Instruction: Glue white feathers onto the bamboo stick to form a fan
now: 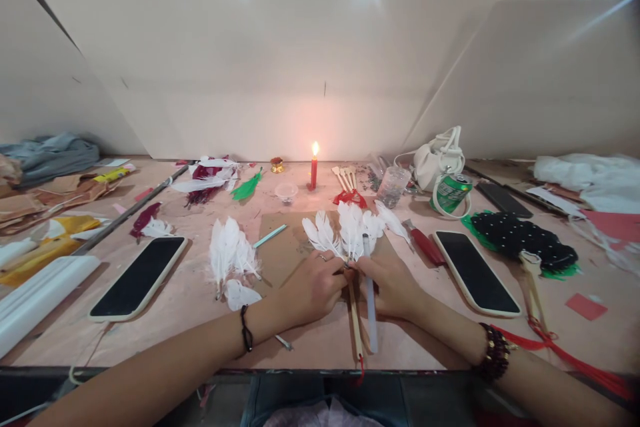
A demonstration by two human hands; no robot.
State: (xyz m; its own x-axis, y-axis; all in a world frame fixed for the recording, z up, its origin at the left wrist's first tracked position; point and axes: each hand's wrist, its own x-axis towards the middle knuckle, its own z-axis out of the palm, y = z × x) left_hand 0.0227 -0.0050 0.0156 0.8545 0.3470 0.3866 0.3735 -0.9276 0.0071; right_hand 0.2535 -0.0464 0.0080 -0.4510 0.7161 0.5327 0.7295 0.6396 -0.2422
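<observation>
Both hands meet over a brown board (pixel 280 247) at the table's front. My left hand (pixel 320 283) is closed at the base of white feathers (pixel 354 225), where they join a wooden handle (pixel 355 327) with a red cord. My right hand (pixel 393 282) pinches the same spot and also holds a pale, translucent stick (pixel 371 313) that points down towards me. The fingertips touch, and what lies exactly between them is hidden. Left of the board lie more white feathers (pixel 233 253), with a light blue stick (pixel 271 235) close by.
A lit red candle (pixel 313 173) stands at the back. Phones (pixel 139 278) (pixel 477 273) lie on both sides. At the right are a red-handled tool (pixel 427 245), a green can (pixel 451 193), a white bag (pixel 433 161) and a black dotted feather fan (pixel 525 238).
</observation>
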